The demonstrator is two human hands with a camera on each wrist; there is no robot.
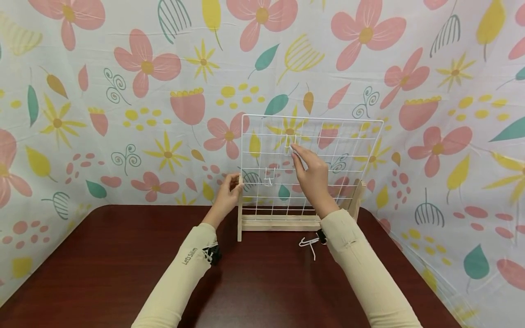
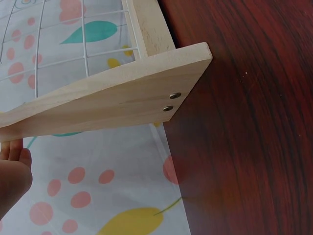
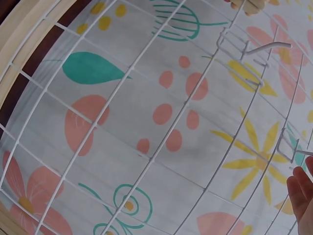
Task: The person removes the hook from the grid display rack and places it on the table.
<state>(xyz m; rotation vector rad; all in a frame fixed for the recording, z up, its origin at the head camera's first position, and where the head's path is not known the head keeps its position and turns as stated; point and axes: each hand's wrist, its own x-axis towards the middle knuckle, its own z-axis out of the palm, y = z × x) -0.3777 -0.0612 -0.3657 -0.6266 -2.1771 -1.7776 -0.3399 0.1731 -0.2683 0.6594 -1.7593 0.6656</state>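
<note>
A white wire grid panel (image 1: 311,119) stands upright in a wooden frame. My left hand (image 1: 227,193) grips the frame's left wooden side piece (image 1: 239,223) near its top, fingers behind it. In the left wrist view that side piece (image 2: 112,93) shows two screws, and the hand (image 2: 13,178) is partly cut off. Near the upper middle of the grid, my right hand (image 1: 313,177) pinches the projecting end of a white wire hook (image 3: 284,149) between thumb and fingers. The hook's back lies at the grid wires. Lower left, another white hook (image 1: 269,177) hangs on the grid.
A loose white hook (image 1: 309,243) lies on the dark brown table (image 1: 262,278), in front of the frame and beside my right wrist. Behind the rack hangs a flower-patterned cloth (image 1: 164,114), which also runs along the right side.
</note>
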